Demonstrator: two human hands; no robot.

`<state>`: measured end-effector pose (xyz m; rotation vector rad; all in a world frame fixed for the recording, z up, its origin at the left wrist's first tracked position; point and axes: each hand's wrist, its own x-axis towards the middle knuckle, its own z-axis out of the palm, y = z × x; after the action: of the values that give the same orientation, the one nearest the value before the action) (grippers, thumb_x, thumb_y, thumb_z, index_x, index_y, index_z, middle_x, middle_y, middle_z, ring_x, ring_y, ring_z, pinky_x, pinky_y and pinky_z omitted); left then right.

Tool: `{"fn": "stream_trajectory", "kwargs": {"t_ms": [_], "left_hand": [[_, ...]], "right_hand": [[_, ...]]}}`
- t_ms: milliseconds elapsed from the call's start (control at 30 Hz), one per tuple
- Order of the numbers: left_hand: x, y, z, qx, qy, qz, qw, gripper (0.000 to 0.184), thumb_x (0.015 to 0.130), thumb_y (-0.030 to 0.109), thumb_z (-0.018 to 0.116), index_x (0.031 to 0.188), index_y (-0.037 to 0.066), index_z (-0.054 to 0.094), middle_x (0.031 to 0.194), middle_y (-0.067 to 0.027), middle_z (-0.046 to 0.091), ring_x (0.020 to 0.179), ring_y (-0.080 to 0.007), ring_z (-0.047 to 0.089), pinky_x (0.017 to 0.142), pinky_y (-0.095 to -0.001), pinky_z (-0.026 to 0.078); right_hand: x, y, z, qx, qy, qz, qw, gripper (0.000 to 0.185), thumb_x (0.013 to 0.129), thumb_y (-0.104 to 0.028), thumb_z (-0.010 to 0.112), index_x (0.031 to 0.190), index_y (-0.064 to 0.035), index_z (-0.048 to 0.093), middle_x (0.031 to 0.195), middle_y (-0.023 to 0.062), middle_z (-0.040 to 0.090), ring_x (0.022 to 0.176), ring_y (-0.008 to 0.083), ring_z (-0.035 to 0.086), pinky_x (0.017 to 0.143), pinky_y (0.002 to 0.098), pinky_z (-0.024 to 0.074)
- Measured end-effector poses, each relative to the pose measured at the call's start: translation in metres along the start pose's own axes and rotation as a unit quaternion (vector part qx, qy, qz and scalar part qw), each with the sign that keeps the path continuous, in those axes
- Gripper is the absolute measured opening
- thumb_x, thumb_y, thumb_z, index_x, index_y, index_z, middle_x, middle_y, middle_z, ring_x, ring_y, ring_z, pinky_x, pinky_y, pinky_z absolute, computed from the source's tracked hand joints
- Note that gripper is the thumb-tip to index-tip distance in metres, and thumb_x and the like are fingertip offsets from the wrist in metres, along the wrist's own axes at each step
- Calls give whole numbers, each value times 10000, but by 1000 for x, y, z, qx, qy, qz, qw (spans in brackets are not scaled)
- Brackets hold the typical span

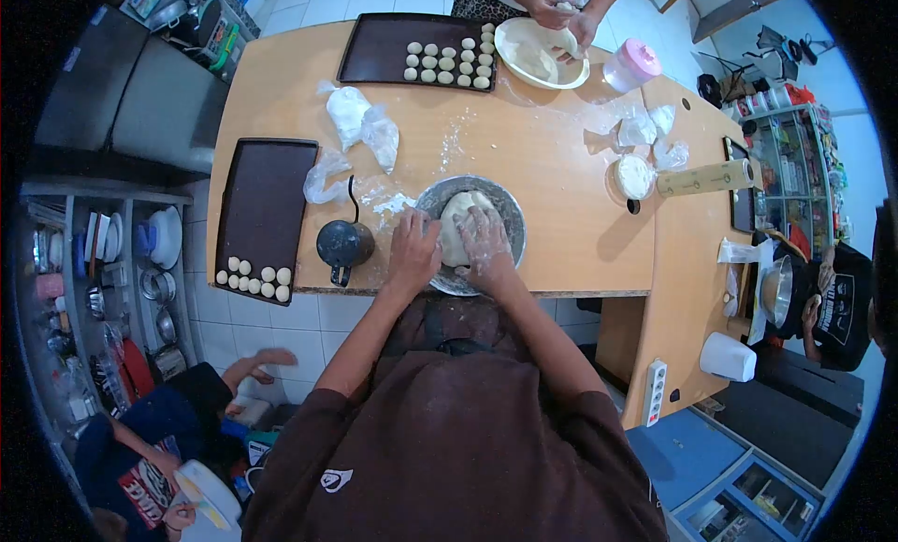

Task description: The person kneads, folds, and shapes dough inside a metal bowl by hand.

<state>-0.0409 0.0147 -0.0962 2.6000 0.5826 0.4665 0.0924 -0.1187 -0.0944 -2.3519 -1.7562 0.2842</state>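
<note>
A round metal bowl [515, 224] stands at the near edge of the wooden table, with a pale lump of dough [456, 213] inside. My right hand [485, 243] lies on the dough with its fingers spread, its back dusted with flour. At the bowl's left rim, the fingers of my left hand [415, 250] are curled against the rim; their tips are partly hidden. Just left of that hand is a dark round device [344, 245] with a black cord. White flour [394, 203] is scattered on the wood beside the bowl.
Dark trays [265, 187] [383, 48] hold several dough balls. Flour bags [348, 116] lie between them. Across the table, a person's hands [571, 20] work over a cream bowl [541, 60]. A pink-lidded jar [632, 65], a roll [705, 178] and a power strip [655, 392] are rightward. Other people are at both sides.
</note>
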Motion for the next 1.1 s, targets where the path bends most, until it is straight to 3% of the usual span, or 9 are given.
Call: {"fn": "stream_trajectory", "kwargs": {"t_ms": [200,500,600,700,800,900,1000,1033,1100], "left_hand": [[-10,-6,9,18,-19,11,1000,222,804,158,651,993,49,609,1110,-179,564,1202,-372,466,1015,-511,366],[-10,-8,11,9,-22,3,1000,177,832,181,641,949,50,618,1081,-175,585,1187,-356,485,1010,-514,369],[-8,-10,11,8,-9,15,1000,178,833,194,644,937,52,619,1054,-172,591,1166,-351,499,1006,-504,370],[-13,-8,10,22,-14,19,999,187,830,209,647,933,55,620,1014,-159,592,1120,-332,518,981,-488,376],[-15,-7,10,25,-21,28,999,180,826,218,649,911,61,625,966,-137,592,1070,-307,531,938,-473,385],[-16,-7,14,29,-9,46,998,161,823,220,649,875,68,631,930,-119,594,1033,-291,536,904,-463,389],[-18,-7,19,34,9,47,998,139,823,210,647,840,72,632,910,-109,600,1011,-282,542,898,-456,389],[-17,-7,19,35,16,43,998,132,823,205,646,829,74,632,904,-106,603,1005,-280,545,899,-454,388],[-17,-6,18,14,9,38,999,124,824,198,645,829,75,630,882,-103,609,987,-275,553,904,-453,386]], "right_hand": [[-2,2,28,-88,15,-20,996,930,742,-297,765,1528,-99,309,1501,281,343,1346,511,359,1061,639,346],[10,33,-24,140,15,-56,988,560,807,-204,724,1326,-64,566,1270,177,603,1176,356,576,975,434,494],[13,43,-23,208,52,-60,975,496,796,-163,723,1269,-68,609,1210,172,639,1098,354,624,958,440,504],[11,49,-13,247,95,-63,962,541,781,-146,733,1296,-80,582,1173,162,659,1064,355,640,944,442,512],[10,46,-9,418,27,69,906,628,756,-147,739,1346,-92,534,1261,186,610,1126,385,601,971,452,493],[7,23,-13,186,37,39,981,780,694,-200,785,1404,-85,484,1335,241,516,1272,424,474,1071,466,407],[7,4,-8,89,-29,2,996,829,647,-193,775,1412,-94,470,1433,258,422,1363,423,365,1121,489,338],[0,-4,-5,97,-11,25,995,944,624,-249,799,1467,-102,400,1492,253,344,1400,422,300,1139,578,260],[-1,-10,4,-6,45,23,999,978,634,-268,796,1495,-106,362,1527,264,279,1407,457,272,1132,620,233]]}}
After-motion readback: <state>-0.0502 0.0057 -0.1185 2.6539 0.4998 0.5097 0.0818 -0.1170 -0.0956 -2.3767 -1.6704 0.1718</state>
